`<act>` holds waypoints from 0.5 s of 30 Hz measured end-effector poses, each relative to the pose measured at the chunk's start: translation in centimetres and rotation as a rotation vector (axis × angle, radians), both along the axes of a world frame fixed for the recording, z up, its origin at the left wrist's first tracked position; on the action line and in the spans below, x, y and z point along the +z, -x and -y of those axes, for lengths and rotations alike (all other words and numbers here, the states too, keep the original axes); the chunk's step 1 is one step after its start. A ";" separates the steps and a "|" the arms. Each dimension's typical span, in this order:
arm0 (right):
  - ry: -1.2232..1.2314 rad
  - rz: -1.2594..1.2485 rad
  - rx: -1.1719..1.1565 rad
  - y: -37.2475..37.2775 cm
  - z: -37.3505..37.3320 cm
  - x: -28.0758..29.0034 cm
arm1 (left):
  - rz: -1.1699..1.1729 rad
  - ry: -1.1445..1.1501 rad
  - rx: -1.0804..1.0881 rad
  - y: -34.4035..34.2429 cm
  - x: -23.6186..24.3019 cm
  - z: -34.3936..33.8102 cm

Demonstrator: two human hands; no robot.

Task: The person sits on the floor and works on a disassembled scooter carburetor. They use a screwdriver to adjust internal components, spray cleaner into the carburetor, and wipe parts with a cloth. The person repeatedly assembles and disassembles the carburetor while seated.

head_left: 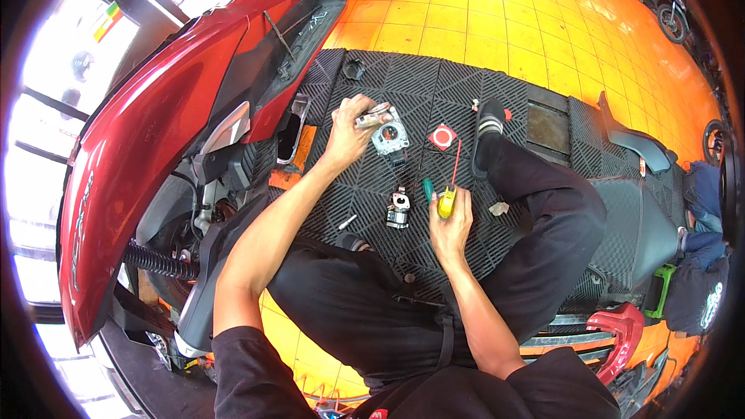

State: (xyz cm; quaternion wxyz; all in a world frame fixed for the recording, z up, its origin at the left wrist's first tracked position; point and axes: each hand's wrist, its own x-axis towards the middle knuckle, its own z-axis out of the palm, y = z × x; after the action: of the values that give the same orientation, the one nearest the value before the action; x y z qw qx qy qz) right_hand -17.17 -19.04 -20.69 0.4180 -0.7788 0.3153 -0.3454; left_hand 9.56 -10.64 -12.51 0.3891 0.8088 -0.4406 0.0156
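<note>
My left hand (351, 126) is closed on a grey cast-metal throttle body (393, 140) with a round bore, held above the black ridged mat. In my right hand (452, 225) is a spray can with a yellow spray head (446, 202), its thin red straw (457, 161) pointing away from me; the can's body is mostly hidden. Beside that hand a green handle-like piece (428, 188) shows. Between my hands, nearer to me, a smaller metal flanged part (398, 210) stands on the mat. A red square piece with a white ring (442, 136) lies beyond the straw.
A red scooter (167, 101) with open bodywork stands close on my left. My legs (547, 202) frame the mat (419, 77). To the right are a black seat (632, 225), a red body panel (621, 337) and another person (698, 287). Orange tiles (434, 0) lie beyond.
</note>
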 end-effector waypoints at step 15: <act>-0.079 -0.291 -0.192 2.5 0.2 -8.0 | 0.204 0.265 -0.215 2.9 5.9 0.0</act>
State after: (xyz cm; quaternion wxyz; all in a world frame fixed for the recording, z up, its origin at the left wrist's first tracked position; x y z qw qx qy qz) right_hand -19.63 -19.27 -28.68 0.3635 -0.7698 0.4588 -0.2547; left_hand 6.62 -10.60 -6.62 0.4450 0.6930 -0.5556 0.1135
